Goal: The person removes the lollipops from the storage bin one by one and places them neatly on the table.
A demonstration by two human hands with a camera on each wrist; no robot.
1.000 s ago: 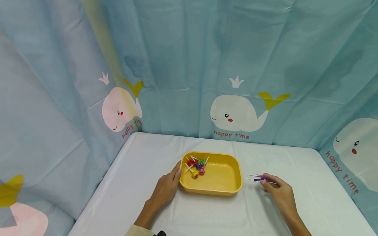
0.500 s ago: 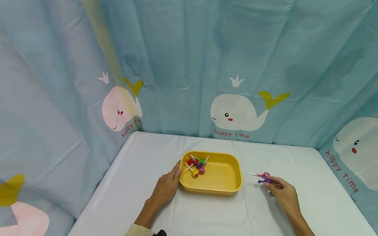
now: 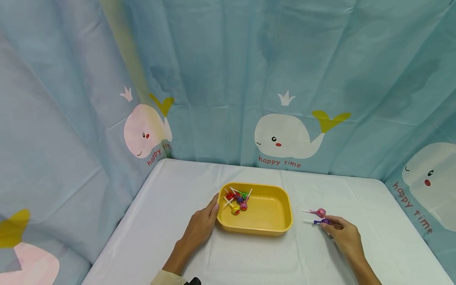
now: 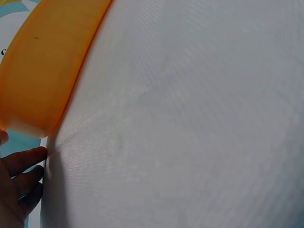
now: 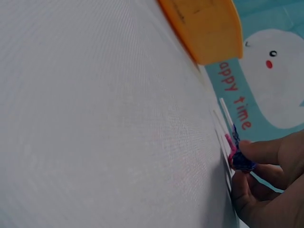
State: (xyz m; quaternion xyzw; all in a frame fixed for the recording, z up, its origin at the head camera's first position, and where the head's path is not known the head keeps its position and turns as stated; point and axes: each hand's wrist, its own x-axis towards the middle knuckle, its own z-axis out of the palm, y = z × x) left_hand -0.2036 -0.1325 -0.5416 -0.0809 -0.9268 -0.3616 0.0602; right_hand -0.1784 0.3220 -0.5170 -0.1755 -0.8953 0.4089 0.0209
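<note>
My left hand [image 3: 201, 227] rests against the left side of a yellow tray [image 3: 265, 229], its fingers fairly straight along the wall. In the left wrist view, the fingers [image 4: 23, 164] show at the lower left below the tray's orange-looking side. My right hand [image 3: 345, 237] pinches a purple lollipop [image 3: 325, 222] by its wrapped head between thumb and fingers, the white stick pointing left. Just beyond it a pink lollipop [image 3: 321, 213] lies on the table, stick also leftward. A thin pale stick shows by the right fingers; what it belongs to is hidden.
Several lollipops lie heaped in the tray's left half, among them a yellow one [image 3: 235, 211], a pink one and a green one. The tray stands on a white-covered table [image 3: 256, 261]. A blue whale-print curtain [image 3: 221, 79] closes off the back and sides.
My right hand has drawn slightly right and toward me with the purple lollipop. The pink lollipop now lies apart from the fingers. My left hand and the tray have stayed put.
</note>
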